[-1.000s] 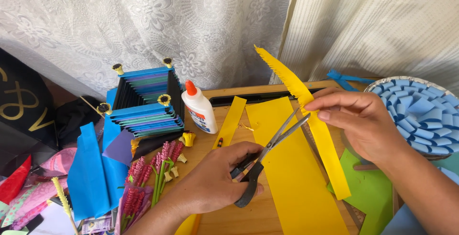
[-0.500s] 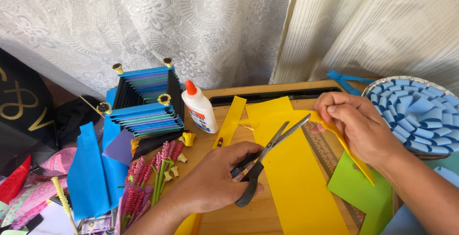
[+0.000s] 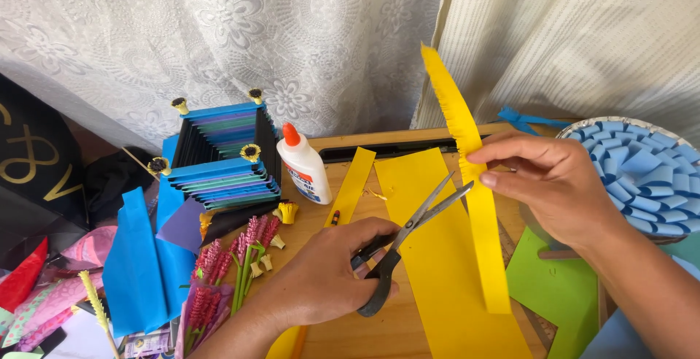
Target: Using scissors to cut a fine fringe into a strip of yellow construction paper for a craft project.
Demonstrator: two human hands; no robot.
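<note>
The long, narrow yellow paper strip [image 3: 477,206] with a fringed upper edge stands nearly upright over the right half of the wooden board [image 3: 397,326], its top rising in front of the curtain and its lower end hanging near the board's front edge. The right hand [image 3: 558,184] pinches it at mid-length between thumb and fingertips. The left hand [image 3: 328,279] grips the black-handled steel scissors [image 3: 408,238] through the loops, blades parted and pointing at the strip just below the pinch.

The step in hand looks like fringing: snipping short cuts along the strip's edge. The next cut seems to call for feeding the uncut edge between the blades and closing them partway, not through the full width.

Under the strip lies a wide yellow paper sheet [image 3: 437,286], with a narrower yellow band [image 3: 354,184] beside it. A white glue bottle with an orange cap [image 3: 302,166] stands at the board's far left corner. Off the right edge sits a round tray of blue folded paper [image 3: 642,166].
</note>
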